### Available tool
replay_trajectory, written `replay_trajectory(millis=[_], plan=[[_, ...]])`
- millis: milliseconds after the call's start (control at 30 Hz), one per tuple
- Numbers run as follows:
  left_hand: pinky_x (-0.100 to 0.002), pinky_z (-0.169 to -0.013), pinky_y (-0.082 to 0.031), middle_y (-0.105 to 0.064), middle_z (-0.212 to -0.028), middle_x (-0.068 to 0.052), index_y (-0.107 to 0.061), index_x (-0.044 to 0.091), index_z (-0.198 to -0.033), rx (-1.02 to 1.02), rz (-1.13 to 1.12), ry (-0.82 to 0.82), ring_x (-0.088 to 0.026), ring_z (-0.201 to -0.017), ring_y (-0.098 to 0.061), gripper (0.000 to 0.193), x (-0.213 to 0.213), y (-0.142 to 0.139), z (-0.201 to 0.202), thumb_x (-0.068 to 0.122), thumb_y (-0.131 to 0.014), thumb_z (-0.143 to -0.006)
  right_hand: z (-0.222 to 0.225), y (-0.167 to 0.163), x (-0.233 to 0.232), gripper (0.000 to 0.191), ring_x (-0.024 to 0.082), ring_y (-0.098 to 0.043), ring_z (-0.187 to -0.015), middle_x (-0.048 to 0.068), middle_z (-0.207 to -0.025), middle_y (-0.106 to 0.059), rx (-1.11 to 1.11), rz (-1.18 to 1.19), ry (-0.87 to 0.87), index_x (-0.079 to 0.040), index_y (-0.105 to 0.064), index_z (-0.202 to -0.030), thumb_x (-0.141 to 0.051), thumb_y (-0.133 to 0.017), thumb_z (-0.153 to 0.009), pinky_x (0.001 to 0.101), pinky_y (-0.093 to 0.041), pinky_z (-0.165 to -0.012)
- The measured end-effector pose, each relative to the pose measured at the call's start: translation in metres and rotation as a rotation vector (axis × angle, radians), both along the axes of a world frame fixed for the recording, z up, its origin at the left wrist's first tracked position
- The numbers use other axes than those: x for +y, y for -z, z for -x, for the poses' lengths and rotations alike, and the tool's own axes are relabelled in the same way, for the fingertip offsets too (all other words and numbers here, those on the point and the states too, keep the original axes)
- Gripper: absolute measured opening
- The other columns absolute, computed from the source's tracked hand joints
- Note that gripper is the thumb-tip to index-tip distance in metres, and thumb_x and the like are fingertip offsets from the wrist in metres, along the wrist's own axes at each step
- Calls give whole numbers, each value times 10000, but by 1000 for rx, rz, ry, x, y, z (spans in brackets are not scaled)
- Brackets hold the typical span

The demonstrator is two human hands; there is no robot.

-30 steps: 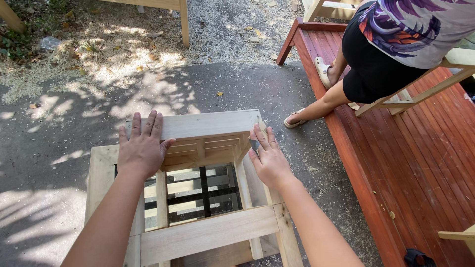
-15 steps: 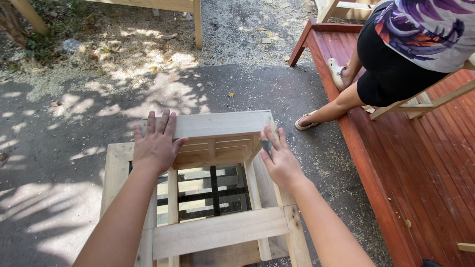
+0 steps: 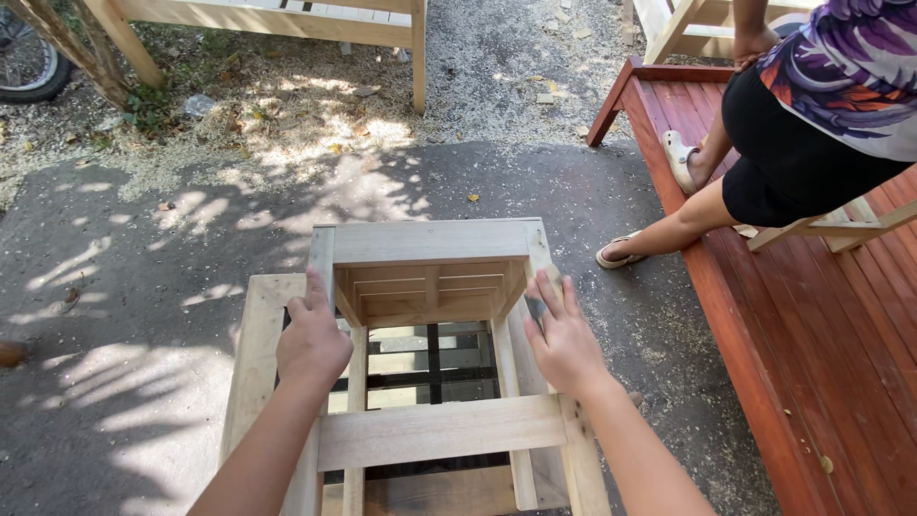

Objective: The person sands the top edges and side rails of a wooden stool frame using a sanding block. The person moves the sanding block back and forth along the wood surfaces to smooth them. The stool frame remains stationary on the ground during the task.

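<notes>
I saw the left hand (image 3: 312, 344) curled around the left upright of the pale wooden frame (image 3: 427, 244), while the right hand (image 3: 564, 339) lay flat, fingers open, against its right rail.

Support surface: dark paved ground (image 3: 143, 382), dappled with sunlight. The unpainted wooden frame (image 3: 430, 287) stands directly on it. Sawdust (image 3: 497, 86) and scattered dry leaves (image 3: 473, 198) lie on the far part.
</notes>
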State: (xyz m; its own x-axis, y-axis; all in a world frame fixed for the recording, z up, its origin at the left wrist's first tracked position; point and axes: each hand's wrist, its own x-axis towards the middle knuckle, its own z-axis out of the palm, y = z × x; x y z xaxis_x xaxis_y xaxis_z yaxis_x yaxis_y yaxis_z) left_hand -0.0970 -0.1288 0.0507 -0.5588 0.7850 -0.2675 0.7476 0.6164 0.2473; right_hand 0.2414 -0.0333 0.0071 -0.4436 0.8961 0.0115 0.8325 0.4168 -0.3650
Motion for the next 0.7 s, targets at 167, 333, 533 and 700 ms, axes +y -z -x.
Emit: replay_trajectory(millis=[167,333,533,700], plan=[[-488,-856,-580,-517,-1335,-226,-53,194,-1670,4,0,-32,-401,-1020,-688,854,2,3,0,301,-560,-991,17,-4,25,571,428,-104,-1533,74,-1707,-147,-11,-67,-18,-36,-416,-1515,-360,-441,-1045,471,-201,-1228],[-502,-857,-567,-518,-1344,-244,-41,213,-1675,-6,11,-71,-414,-1034,-677,753,8,-2,1,383,-419,-1046,-20,-17,-60,528,422,-76,-1563,33,-1705,-194,-9,26,-81,-61,-472,-1472,-313,-465,-1008,449,-211,-1225],[-471,-830,-605,-529,-1383,-237,-21,158,-1676,-79,102,-122,-370,-1034,-711,703,15,-15,-5,470,-220,-1078,-12,-15,-43,496,392,-84,-1564,-13,-1695,-210,11,68,-35,-58,-535,-1407,-324,-468,-994,454,-267,-1193],[-499,-850,-581,-538,-1424,-199,-95,133,-1663,-67,46,-160,-395,-1080,-681,692,18,-17,-4,489,-190,-1078,21,-13,35,428,401,-84,-1570,4,-1734,-160,-34,35,-10,-35,-539,-1331,-346,-455,-1050,450,-258,-1218]])
